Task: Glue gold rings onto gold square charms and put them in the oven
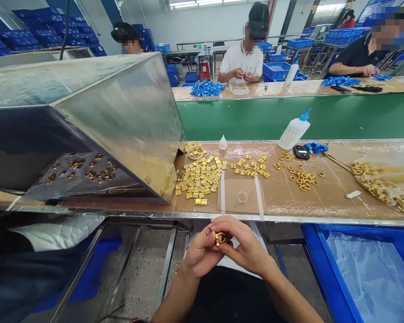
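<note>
While our two hands meet at the lower centre of the frame, just below the bench edge, we hold a gold ring (217, 240) between them. Our left hand (200, 255) pinches it between thumb and fingers, and our right hand (241, 244) has its fingers curled in against the ring's other side. Above them, near the middle of the frame, we see a cardboard pad (230, 207) with white strips along two sides and a small clear dish (242, 197) on it. Gold square pieces (202, 179) spread to the upper left of the pad; loose gold rings (303, 179) lie right of centre. We have a blue-capped bottle (292, 133) leaning above those rings, and a blue bin (326, 260) lined with clear plastic fills the lower right corner.
</note>
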{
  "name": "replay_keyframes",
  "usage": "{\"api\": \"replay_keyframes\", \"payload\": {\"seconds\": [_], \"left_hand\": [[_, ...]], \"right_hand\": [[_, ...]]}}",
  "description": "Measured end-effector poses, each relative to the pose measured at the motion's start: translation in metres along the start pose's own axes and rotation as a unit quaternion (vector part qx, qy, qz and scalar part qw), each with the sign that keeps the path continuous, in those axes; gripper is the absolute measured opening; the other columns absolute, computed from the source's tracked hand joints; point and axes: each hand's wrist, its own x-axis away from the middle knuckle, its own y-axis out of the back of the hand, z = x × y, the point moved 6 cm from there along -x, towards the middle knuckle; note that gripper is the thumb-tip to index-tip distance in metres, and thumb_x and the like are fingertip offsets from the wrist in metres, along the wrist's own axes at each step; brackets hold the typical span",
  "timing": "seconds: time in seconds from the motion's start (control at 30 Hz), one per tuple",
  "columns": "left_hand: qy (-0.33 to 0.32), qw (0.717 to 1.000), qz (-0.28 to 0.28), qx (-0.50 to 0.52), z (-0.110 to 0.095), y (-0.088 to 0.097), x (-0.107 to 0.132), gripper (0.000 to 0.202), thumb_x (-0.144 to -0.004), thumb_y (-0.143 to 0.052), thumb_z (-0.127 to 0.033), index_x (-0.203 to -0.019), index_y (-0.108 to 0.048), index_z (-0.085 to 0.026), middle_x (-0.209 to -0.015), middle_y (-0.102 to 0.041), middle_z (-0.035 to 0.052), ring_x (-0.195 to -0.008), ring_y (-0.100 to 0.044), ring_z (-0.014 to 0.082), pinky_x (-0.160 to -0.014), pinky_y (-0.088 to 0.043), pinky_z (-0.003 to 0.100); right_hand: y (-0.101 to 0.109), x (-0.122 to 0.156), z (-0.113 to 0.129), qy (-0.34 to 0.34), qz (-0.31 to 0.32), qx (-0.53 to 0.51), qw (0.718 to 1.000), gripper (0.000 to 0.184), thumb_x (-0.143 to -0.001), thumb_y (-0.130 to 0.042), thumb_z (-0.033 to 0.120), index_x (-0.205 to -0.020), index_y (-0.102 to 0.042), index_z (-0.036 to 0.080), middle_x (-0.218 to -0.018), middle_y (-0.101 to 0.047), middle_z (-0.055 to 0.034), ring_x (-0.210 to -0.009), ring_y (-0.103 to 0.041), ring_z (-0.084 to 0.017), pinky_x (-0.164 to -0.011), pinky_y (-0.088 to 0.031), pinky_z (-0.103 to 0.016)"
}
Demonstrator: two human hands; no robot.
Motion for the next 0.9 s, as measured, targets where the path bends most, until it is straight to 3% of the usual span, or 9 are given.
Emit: {"api": "replay_keyframes", "payload": {"seconds": [0.27, 0.57, 0.7, 0.9], "left_hand": [[0.014, 1.000, -0.009, 0.017, 0.010, 0.004, -0.001, 0.048, -0.051, -0.105, -0.030, -0.083, -0.072, -0.017, -0.075, -0.064, -0.0021, -0.074, -0.059, 0.0111, -0.071, -0.045, 0.022], [-0.019, 0.999, -0.031, 0.029, 0.002, 0.013, 0.004, 0.046, -0.053, -0.105, -0.032, -0.082, -0.072, -0.017, -0.077, -0.064, -0.0029, -0.075, -0.060, 0.0108, -0.071, -0.045, 0.023], [-0.035, 0.998, -0.030, 0.032, -0.002, 0.010, -0.007, 0.046, -0.056, -0.103, -0.040, -0.082, -0.074, -0.015, -0.078, -0.066, 0.0000, -0.077, -0.060, 0.0132, -0.073, -0.048, 0.026], [-0.026, 0.997, -0.029, 0.064, 0.002, 0.008, -0.033, 0.053, -0.050, -0.104, -0.048, -0.064, -0.065, -0.015, -0.067, -0.059, -0.0015, -0.072, -0.058, 0.0146, -0.073, -0.049, 0.028]], "right_hand": [[0.002, 0.008, -0.001, -0.008, -0.014, 0.009, 1.000, 0.024, -0.097, -0.069, 0.019, -0.120, -0.066, 0.025, -0.115, -0.078, -0.0110, -0.113, -0.074, -0.023, -0.096, -0.062, -0.036], [-0.010, -0.005, -0.009, 0.005, 0.022, -0.022, 1.000, 0.026, -0.097, -0.068, 0.019, -0.122, -0.066, 0.024, -0.114, -0.078, -0.0108, -0.112, -0.075, -0.023, -0.096, -0.062, -0.036], [-0.005, -0.017, -0.015, -0.003, 0.026, -0.007, 1.000, 0.024, -0.098, -0.067, 0.020, -0.122, -0.065, 0.026, -0.108, -0.078, -0.0098, -0.101, -0.076, -0.023, -0.087, -0.063, -0.035], [0.009, -0.033, -0.027, -0.027, 0.059, 0.001, 0.998, 0.021, -0.100, -0.066, 0.020, -0.120, -0.065, 0.026, -0.103, -0.077, -0.0083, -0.095, -0.075, -0.022, -0.084, -0.062, -0.033]]}}
